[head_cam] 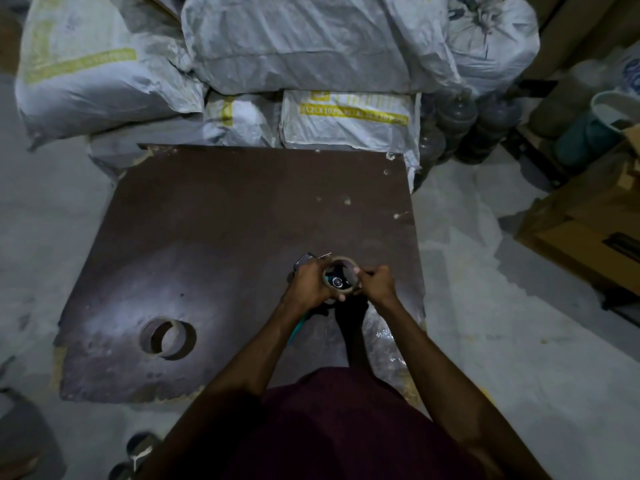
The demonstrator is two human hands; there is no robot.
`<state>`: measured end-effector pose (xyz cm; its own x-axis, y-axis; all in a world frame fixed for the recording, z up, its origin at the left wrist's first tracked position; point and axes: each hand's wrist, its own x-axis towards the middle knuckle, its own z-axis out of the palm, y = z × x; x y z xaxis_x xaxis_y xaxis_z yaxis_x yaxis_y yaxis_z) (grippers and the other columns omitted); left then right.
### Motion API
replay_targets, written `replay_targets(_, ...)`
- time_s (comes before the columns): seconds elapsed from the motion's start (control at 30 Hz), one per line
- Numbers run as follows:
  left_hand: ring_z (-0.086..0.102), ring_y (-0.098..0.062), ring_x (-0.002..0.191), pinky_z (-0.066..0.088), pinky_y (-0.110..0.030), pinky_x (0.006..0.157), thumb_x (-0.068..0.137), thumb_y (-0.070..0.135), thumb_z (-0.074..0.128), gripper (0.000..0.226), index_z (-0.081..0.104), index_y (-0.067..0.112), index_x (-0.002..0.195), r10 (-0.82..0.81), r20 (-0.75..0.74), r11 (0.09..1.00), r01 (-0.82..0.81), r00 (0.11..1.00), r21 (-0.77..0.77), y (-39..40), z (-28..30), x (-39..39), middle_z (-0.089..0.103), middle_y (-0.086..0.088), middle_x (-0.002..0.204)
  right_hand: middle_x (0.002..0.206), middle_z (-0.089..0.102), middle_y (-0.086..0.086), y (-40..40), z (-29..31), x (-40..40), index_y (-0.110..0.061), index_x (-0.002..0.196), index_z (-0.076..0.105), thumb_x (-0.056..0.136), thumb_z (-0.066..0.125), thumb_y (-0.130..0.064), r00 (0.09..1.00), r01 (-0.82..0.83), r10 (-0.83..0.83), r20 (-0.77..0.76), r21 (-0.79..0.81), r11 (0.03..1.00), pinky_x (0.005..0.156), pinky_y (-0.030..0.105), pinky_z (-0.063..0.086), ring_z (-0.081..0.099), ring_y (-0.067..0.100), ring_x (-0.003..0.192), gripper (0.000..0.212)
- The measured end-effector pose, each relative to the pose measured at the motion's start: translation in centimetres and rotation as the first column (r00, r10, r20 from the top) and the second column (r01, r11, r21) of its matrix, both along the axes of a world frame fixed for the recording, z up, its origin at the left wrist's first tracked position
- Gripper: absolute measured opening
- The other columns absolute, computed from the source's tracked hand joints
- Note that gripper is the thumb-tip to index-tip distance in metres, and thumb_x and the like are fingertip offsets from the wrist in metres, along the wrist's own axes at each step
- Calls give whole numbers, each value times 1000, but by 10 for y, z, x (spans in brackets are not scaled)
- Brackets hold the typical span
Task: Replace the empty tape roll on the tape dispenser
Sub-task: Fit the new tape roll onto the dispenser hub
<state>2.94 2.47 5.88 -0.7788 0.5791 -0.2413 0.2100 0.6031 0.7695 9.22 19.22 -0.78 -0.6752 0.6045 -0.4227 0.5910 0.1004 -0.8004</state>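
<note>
The only writing I can make out is on the white sacks (349, 112) stacked behind the tabletop (214, 237): yellow bands with pale lettering that reads something like "X 10 PIECES", though the light is dim and most letters blur. The sack at far left carries a similar yellow band, too smeared to read.

My left hand (310, 284) curls round the tape dispenser (304, 261), of which only a dark metal end shows past my knuckles and a teal handle (299, 327) pokes out below my wrist. My right hand (375, 282) pinches the rim of the tape roll (341, 275), a brown ring sitting over the dispenser's hub between both hands, near the front right of the tabletop. My fingers cover the roll's lower edge, so I cannot tell how far it is seated.

A second roll (168, 337) lies alone at the front left of the tabletop, well apart from my hands. Dark bottles (460, 123) and cardboard boxes (581, 233) sit at right, partly cut off.
</note>
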Motion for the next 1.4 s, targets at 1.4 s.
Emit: replay_targets(1.4,69,-15,114,60,-34,95,38,22,103,104,66,17,135,164,134,985,-154,977,-83,4,-40,-12,71,2,130,96,76,19,-3,5,-2,-6,112,76,90,75,-18,993,110,-97,64,-256,960,65,50,63,74,35,69,25)
